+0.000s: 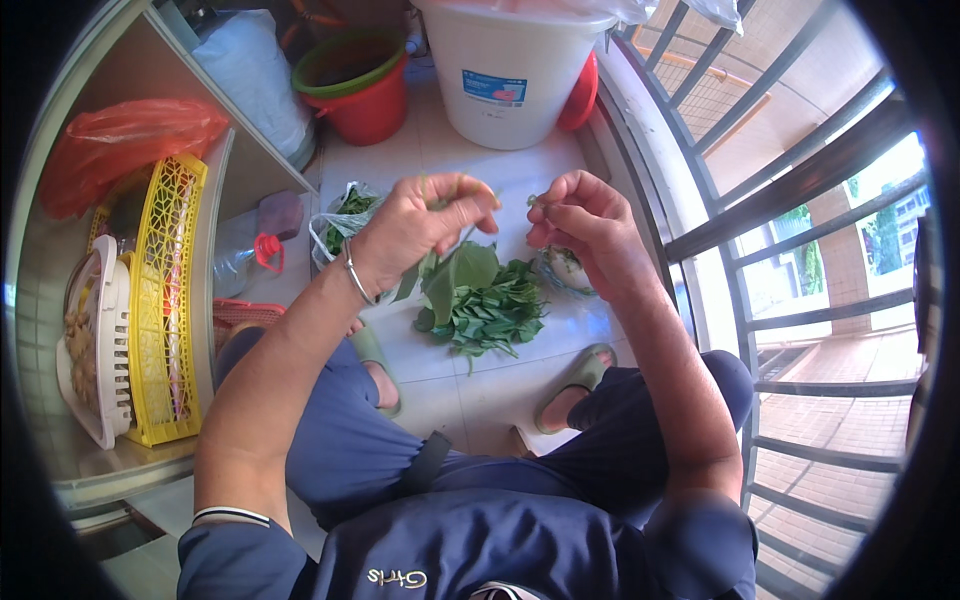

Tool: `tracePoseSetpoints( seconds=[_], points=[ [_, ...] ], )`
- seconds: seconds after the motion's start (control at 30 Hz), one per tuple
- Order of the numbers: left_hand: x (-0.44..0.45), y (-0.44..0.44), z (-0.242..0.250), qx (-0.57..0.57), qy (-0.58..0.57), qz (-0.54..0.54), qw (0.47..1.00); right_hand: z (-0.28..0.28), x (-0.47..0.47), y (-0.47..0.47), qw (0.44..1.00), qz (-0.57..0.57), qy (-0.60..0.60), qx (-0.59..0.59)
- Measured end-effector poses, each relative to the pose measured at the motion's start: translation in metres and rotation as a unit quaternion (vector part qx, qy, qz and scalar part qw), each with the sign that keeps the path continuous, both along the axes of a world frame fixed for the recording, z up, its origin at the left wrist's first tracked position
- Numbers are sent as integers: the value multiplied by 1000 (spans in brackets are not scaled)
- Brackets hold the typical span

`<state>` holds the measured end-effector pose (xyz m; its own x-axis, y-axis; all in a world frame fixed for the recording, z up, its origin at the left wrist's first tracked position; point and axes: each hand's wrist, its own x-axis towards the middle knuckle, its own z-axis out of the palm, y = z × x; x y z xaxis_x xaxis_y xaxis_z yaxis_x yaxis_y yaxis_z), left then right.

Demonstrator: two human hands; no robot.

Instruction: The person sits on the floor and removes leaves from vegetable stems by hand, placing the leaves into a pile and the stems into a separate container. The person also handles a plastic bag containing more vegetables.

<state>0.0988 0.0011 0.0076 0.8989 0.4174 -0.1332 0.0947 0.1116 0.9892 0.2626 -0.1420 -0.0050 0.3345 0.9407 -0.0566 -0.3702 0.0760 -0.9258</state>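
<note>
My left hand (431, 217), with a metal bangle at its wrist, grips leafy green stems. Their broad leaves (465, 274) hang below the fingers. My right hand (589, 225) is a short gap away, thumb and fingertips pinched on a small green plant scrap (533, 201). Beneath both hands a heap of green leaves (491, 319) lies on the tiled floor. A thin plastic bag with more greens (354, 206) stands beyond my left wrist. Partly hidden under my right hand is a light-coloured container (566, 270) with plant bits in it.
A large white bucket (517, 45) and a red bucket (367, 112) stand ahead. To the left, a cabinet holds a yellow plastic basket (165, 315) and a white basket (109, 345). A plastic bottle (236, 266) lies near it. Metal railings (825, 311) run along the right.
</note>
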Motion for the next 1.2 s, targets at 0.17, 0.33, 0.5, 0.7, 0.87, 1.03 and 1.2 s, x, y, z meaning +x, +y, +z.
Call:
tracePoseSetpoints(
  seconds=[0.17, 0.33, 0.5, 0.7, 0.87, 1.03, 1.2],
  points=[
    [2, -10, 3, 48, 63, -42, 996, 11, -10, 0, 990, 25, -127, -48],
    [3, -9, 2, 89, 92, -64, 990, 11, -13, -1, 959, 28, -266, -95],
    [3, -11, -2, 162, 40, -68, 984, 11, -10, -4, 910, 45, -397, -109],
    [3, -16, -4, 362, -37, -16, 931, 5, -9, -3, 968, 70, -208, -125],
    [6, -18, -6, 389, -108, 21, 915, -2, -7, -3, 990, 91, -66, -88],
    [4, -20, -6, 337, -101, 39, 935, -4, -9, -4, 994, 83, 13, -65],
    [5, -20, -5, 265, -89, 43, 959, -2, -15, -2, 996, 61, 32, -63]
  ],
)
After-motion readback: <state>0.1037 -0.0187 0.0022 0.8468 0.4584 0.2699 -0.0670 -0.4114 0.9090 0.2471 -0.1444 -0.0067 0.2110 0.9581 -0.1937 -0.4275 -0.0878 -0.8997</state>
